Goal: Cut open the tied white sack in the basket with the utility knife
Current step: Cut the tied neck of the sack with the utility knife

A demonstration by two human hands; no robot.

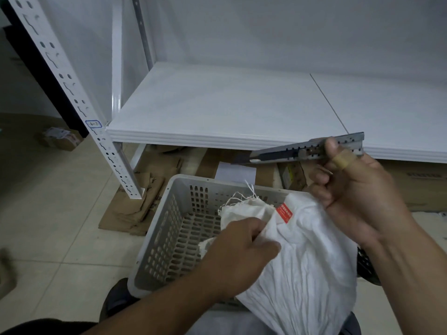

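Note:
A crumpled white sack (312,257) with a red label lies in the right half of a grey perforated plastic basket (169,228). Its gathered neck, with loose string ends, points up and left. My left hand (242,252) grips the sack's cloth just below the neck. My right hand (358,197) is raised above the sack's right side and holds a metal utility knife (307,151). The blade end points left, above the basket's far rim and clear of the sack.
A white metal shelf (217,110) runs across just beyond the basket, its slotted upright post (116,163) at the left. Flattened cardboard (145,197) lies on the tiled floor under the shelf. A small box (60,139) sits at far left.

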